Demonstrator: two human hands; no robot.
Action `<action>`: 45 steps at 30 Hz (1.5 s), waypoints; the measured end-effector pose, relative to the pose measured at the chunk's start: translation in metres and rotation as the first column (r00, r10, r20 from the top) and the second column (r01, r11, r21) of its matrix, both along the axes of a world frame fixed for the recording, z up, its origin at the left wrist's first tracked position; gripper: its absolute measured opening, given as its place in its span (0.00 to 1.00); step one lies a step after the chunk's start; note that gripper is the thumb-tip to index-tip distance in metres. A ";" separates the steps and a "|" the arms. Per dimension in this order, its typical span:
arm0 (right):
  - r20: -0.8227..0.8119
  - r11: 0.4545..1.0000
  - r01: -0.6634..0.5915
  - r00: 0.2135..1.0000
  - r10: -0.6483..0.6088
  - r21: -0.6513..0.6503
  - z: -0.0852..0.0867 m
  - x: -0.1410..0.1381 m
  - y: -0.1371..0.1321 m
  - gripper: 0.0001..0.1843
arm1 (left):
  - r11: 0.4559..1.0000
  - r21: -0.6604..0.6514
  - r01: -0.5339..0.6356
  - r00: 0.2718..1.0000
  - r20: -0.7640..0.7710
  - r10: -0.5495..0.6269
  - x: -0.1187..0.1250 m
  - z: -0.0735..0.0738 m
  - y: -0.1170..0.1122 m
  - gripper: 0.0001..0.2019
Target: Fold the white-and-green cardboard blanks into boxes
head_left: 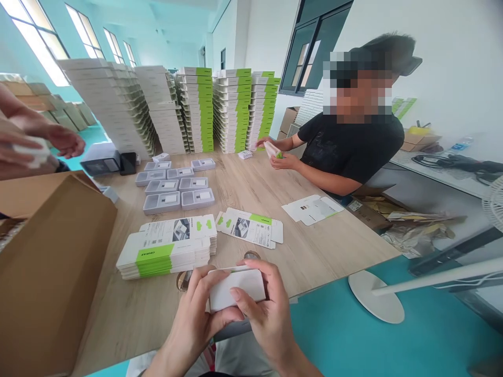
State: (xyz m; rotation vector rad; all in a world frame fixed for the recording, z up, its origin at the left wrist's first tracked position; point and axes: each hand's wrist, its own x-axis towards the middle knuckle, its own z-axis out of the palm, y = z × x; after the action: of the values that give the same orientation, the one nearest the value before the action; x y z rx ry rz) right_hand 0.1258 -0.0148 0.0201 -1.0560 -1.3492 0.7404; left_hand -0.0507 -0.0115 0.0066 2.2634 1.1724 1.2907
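In front of me, at the table's near edge, my left hand (198, 306) and my right hand (269, 306) are both closed around a small white box (239, 287). Its blank face with rounded corners is turned towards me, and my right thumb lies across it. A trace of green shows along its far top edge; the far side is hidden. Just beyond my hands lies a stack of flat white-and-green cartons (168, 256). To its right are a few loose flat cartons (249, 228). Grey trays (162, 201) holding small white items stand behind the stack.
Tall stacks of white-and-green boxes (231, 110) line the table's far side. A large cardboard box (47, 262) stands at left, with another person's hands (65, 139) above it. A co-worker (349, 146) at right holds a carton (273, 151). A fan base (375, 297) stands on the floor.
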 end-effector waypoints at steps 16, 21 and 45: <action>0.383 0.996 -0.066 0.920 0.086 -0.066 0.039 0.038 -0.004 0.07 | 0.993 0.090 -0.080 0.996 -0.041 0.084 0.004 -0.003 0.001 0.27; 0.171 0.953 -0.094 0.974 0.148 -0.289 0.038 0.044 0.001 0.09 | 0.989 0.023 -0.147 0.988 0.054 0.146 0.011 -0.009 -0.005 0.25; 0.026 0.876 -0.401 0.906 0.423 -0.269 0.039 0.041 0.012 0.12 | 0.979 0.177 -0.103 0.988 -0.091 0.121 0.006 0.005 -0.005 0.25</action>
State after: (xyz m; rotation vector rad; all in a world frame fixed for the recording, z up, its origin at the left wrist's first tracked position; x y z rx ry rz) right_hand 0.1670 -0.0028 0.0594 -1.0175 -1.6063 1.2295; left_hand -0.0450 -0.0164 0.0112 2.4425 1.2858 1.3812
